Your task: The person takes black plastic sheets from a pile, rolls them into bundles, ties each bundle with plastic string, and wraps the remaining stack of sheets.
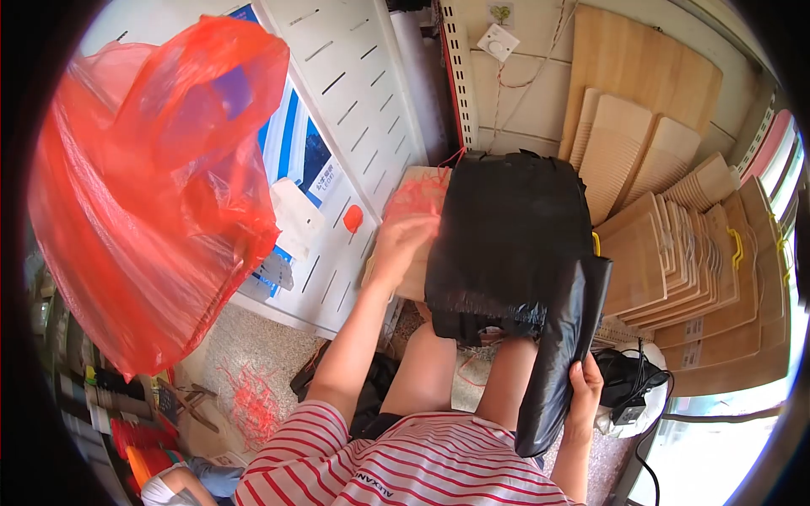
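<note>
Slanting lengthwise, black roll (560, 358), far end rightward, in right hand (585, 386)

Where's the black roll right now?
Head view, lower right of centre: the black roll is in the right hand, its far end by the black plastic stack's right side.

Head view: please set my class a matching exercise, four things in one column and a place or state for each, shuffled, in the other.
Things
1. Black roll
2. Red bag
3. Wooden boards
4. Left hand

Places or states
A. Stood close together at the far right
B. At the left edge of the black pile
C. Held by the right hand
D. Large and crumpled, at the upper left

Right pairs: 1-C, 2-D, 3-A, 4-B
</note>
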The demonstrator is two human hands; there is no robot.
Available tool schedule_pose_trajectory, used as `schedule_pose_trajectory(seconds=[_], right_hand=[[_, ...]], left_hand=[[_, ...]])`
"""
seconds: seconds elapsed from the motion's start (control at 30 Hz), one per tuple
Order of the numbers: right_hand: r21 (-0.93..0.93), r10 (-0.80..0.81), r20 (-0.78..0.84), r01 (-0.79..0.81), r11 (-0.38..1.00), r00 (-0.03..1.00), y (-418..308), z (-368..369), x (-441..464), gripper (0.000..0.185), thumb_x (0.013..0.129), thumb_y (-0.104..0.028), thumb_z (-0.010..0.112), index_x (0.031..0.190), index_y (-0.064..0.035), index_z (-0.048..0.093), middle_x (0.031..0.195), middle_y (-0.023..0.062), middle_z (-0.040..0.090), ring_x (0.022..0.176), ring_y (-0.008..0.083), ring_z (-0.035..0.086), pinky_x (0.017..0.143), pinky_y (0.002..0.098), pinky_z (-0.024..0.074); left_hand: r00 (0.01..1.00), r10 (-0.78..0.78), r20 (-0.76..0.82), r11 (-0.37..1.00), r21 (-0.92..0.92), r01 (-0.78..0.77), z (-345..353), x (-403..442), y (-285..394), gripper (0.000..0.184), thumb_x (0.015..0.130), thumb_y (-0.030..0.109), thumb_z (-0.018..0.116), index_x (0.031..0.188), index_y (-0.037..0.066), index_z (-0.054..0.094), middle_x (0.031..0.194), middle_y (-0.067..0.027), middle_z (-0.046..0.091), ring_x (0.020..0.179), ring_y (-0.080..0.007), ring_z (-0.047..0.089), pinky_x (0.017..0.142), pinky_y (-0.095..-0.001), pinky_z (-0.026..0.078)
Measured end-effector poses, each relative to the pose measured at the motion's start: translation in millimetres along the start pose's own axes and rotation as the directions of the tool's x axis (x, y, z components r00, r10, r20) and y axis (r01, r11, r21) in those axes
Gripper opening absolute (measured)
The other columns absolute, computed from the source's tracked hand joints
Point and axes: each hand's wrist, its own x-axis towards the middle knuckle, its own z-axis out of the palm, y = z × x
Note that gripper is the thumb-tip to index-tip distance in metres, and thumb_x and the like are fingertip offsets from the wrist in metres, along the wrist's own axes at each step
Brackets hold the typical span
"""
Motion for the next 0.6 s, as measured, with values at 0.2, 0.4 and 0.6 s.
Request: schedule_pose_trajectory(seconds=[0.2,0.4,0.6], right_hand=[[0.646,0.147,0.489,-0.470,0.601,0.860,-3.4,43.8,12.0,0.041,0.088,-0.012,0.069,0.125,-0.0009,0.055,0.138,0.0288,0.049,0.080,0.0200,0.070,0.065,0.0307,0.0613],[0.567,0.197,0.289,-0.333,0.753,0.937,5.9,78.2,23.6,0.036,0.093,-0.014,0.066,0.127,-0.0044,0.059,0.107,0.0075,0.070,0.083,0.0142,0.069,0.078,0.0277,0.0571],[0.155,0.148,0.165,-0.173,0.973,0.975,-30.4,75.9,61.6,0.029,0.094,-0.004,0.061,0.124,-0.0003,0.064,0.102,0.0042,0.071,0.083,0.0083,0.066,0.075,0.0222,0.0529]], left_hand=[[0.969,0.071,0.235,0.475,-0.862,0.174,80.3,-68.5,19.6,0.025,0.096,0.012,0.055,0.113,-0.003,0.066,0.123,-0.0130,0.065,0.130,-0.0315,0.050,0.114,-0.0470,0.035],[0.939,0.018,0.343,0.305,-0.896,0.321,125.5,-126.0,-3.2,0.028,0.097,0.019,0.057,0.116,0.000,0.064,0.131,-0.0123,0.060,0.125,-0.0275,0.053,0.107,-0.0405,0.039],[0.959,0.065,0.275,0.202,-0.945,0.258,112.3,-118.2,1.0,0.028,0.097,0.020,0.056,0.121,0.006,0.064,0.126,-0.0099,0.063,0.124,-0.0253,0.054,0.106,-0.0395,0.038]])
